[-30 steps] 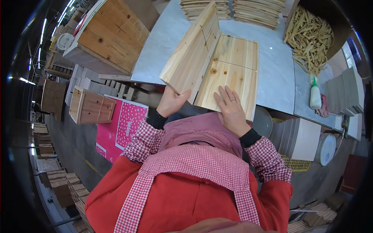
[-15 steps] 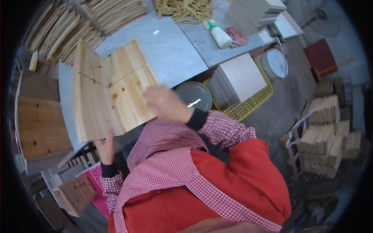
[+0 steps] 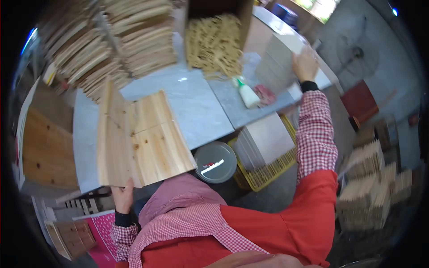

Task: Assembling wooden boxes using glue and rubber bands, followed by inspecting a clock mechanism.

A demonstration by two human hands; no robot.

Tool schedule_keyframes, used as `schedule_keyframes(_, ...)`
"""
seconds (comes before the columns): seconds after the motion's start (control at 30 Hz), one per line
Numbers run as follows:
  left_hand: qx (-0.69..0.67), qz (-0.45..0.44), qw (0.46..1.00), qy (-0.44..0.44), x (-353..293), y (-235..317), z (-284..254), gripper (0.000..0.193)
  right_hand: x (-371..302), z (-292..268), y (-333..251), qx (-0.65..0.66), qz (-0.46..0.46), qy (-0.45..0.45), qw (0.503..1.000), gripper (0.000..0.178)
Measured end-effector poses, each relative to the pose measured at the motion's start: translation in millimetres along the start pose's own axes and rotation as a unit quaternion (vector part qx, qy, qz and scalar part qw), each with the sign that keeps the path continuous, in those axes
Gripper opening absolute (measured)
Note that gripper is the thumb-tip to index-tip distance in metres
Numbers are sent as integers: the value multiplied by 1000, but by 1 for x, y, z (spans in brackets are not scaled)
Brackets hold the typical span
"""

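My left hand (image 3: 122, 196) grips the near lower edge of an L-shaped pair of pine panels (image 3: 156, 147), thumb up against the wood. One panel stands upright on the left and the other slopes to the right; a groove line runs across both. My right arm is stretched far to the right, and my right hand (image 3: 306, 64) is at the upper right edge of a stack of grey-white boards (image 3: 277, 62). Its fingers are blurred and partly hidden, so their grip does not show. Beneath the panels lies the pale blue-grey tabletop (image 3: 201, 107).
A white glue bottle with a green tip (image 3: 248, 94) lies by a pink cloth (image 3: 265, 94). Tan strips (image 3: 214, 44) spill from a box. Wooden slats (image 3: 143, 40) are piled at the back. A lidded bucket (image 3: 215, 156) and yellow crate (image 3: 272, 174) stand below the table edge.
My right hand has left the right-hand pine panel and reached far right to the grey-white board stack. My left hand still holds the panels' lower edge. The view has tilted up.
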State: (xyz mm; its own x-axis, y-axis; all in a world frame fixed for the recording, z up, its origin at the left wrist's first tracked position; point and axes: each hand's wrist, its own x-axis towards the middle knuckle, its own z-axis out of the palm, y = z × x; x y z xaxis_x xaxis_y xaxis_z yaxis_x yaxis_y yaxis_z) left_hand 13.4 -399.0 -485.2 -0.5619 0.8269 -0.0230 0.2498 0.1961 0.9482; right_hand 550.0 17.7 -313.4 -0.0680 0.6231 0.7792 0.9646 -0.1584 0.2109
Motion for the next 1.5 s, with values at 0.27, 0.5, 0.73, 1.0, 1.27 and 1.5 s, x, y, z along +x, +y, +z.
schedule_keyframes(0.27,51,-1,998,-37,-6,47,12,44,-4,16,12,-89,-116,-118,982,14)
schedule_keyframes(0.5,107,26,994,-13,-2,23,13,35,-4,14,23,-61,-147,-123,980,11)
schedule_keyframes(0.73,101,149,983,38,4,20,16,35,48,-53,-8,109,-120,7,987,17)
schedule_keyframes(1.0,79,105,991,27,8,22,18,35,-48,-112,-253,588,-285,-162,739,16)
schedule_keyframes(1.27,49,72,996,10,-6,40,16,28,-50,-81,-364,455,-387,-207,775,19)
schedule_keyframes(1.5,36,37,999,-16,-7,41,10,42,-40,-86,-415,372,-424,-191,803,28)
